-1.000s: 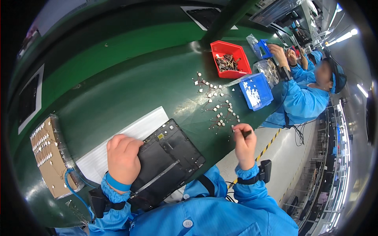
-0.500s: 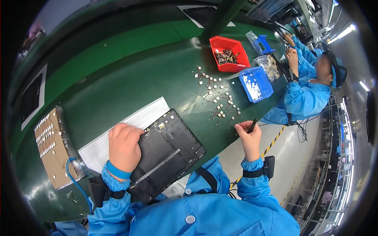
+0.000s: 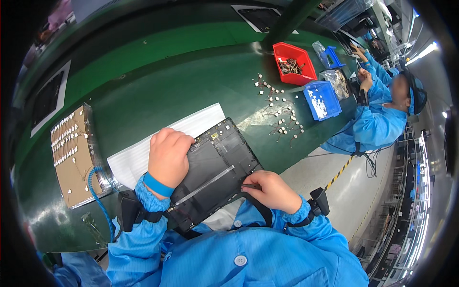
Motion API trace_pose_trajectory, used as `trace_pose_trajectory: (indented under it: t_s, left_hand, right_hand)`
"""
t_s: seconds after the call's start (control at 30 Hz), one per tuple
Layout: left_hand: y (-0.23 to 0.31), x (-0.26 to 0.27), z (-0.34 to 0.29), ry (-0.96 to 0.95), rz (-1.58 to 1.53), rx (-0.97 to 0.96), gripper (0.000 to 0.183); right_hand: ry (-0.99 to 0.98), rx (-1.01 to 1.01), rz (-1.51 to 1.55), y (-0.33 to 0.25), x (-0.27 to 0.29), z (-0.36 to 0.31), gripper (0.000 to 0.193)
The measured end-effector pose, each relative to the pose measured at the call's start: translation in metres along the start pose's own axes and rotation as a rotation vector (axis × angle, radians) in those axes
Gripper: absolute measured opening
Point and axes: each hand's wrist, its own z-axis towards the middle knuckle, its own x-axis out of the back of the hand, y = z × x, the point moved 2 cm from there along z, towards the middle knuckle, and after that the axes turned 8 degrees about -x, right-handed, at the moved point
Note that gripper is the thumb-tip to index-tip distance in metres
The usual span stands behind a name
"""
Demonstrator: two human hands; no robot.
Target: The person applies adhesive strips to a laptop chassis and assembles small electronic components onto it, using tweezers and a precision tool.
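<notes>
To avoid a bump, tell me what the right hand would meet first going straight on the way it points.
Most likely the black panel: the right hand, pinching a slim dark tool, points left over it near its right corner. Depth is unclear; it may be touching.

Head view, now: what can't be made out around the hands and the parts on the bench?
- Dark tool, tip: too small in head view, dark against the black panel; its grip is partly covered by the right hand.
- Left hand, palm: hidden in head view by the back of that hand.
- White pieces in the blue bin: too small in head view to identify.
- Blue jacket: cut off by head view's lower edge.
</notes>
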Motion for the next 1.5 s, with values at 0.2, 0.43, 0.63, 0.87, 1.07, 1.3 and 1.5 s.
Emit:
trace_pose_trajectory:
  t_s: [0.2,0.43,0.63,0.87,1.07,1.3,1.5]
  left_hand:
    - [0.000,0.002,-0.001,-0.006,-0.004,0.002,0.023]
    - [-0.001,0.002,-0.003,-0.015,-0.002,0.017,0.023]
    - [-0.001,-0.001,-0.001,-0.032,-0.002,0.024,0.023]
    - [0.002,0.000,0.005,-0.056,-0.016,0.045,0.022]
    - [0.004,0.006,0.003,-0.057,-0.033,0.059,0.023]
    - [0.000,0.004,0.001,-0.107,-0.029,0.081,0.023]
    - [0.001,0.003,0.006,-0.124,-0.030,0.084,0.021]
  right_hand:
    - [-0.099,-0.015,-0.163,-0.014,0.002,0.010,0.013]
    - [-0.150,-0.033,-0.204,-0.020,0.004,0.015,0.014]
    - [-0.172,-0.043,-0.197,-0.018,0.005,0.018,0.015]
    - [-0.067,0.047,-0.218,-0.013,0.001,0.017,0.018]
    - [-0.122,0.038,-0.256,-0.016,0.013,0.023,0.024]
    - [0.320,0.067,-0.093,0.012,0.122,0.079,0.010]
    - [0.562,-0.169,-0.528,0.063,0.234,0.184,0.021]
